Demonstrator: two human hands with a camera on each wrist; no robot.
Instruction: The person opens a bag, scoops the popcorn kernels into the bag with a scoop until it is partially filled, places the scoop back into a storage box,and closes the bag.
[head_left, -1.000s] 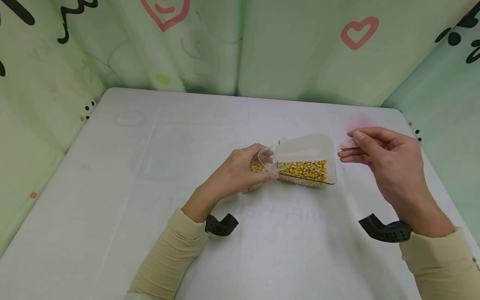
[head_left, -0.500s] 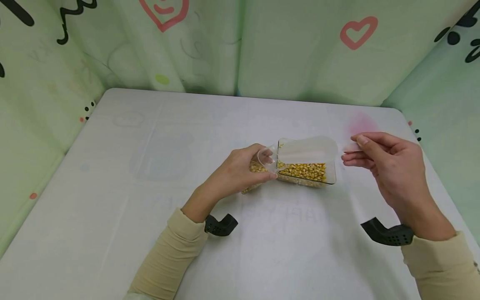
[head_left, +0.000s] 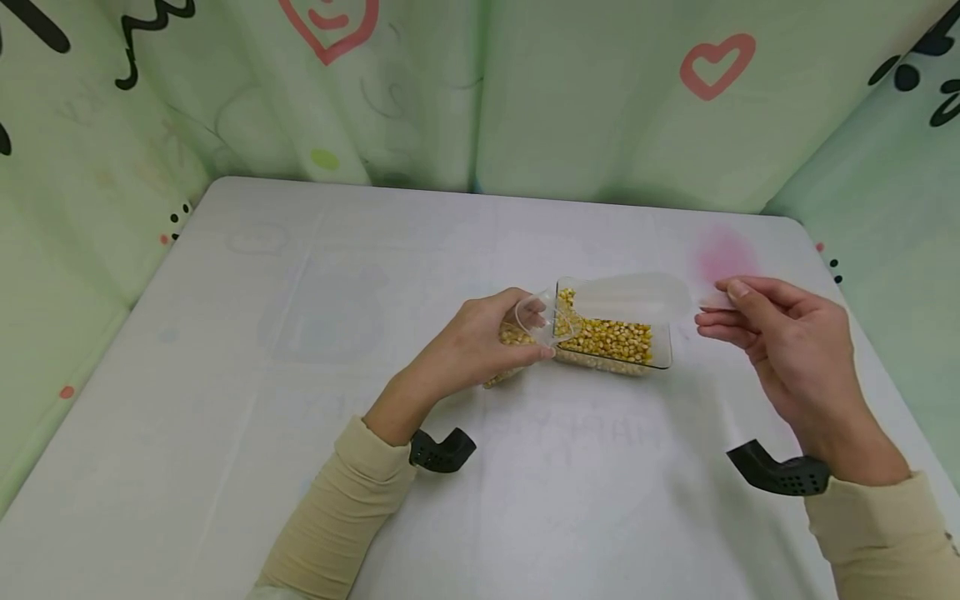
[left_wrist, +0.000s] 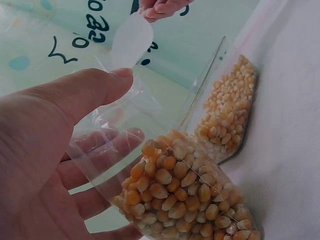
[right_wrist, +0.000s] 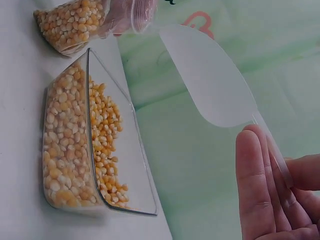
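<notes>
My left hand holds a clear plastic bag part filled with dried corn kernels, its mouth held open between thumb and fingers. Beside the bag stands a clear rectangular container with more yellow corn kernels in it. My right hand pinches the handle of a translucent white scoop between thumb and fingers. In the head view the scoop's blade overlaps the far part of the container. The right wrist view has it raised above the container's rim, with its tip near the bag's mouth and no corn visible on it.
A white cloth covers the table under the container and bag. Green patterned curtains enclose its back and sides. A black wrist mount sits on the left wrist, and another black mount on the right.
My right hand has drawn the scoop rightward and a little toward me, uncovering more of the container's corn at its left end. The left hand and bag have stayed in place.
</notes>
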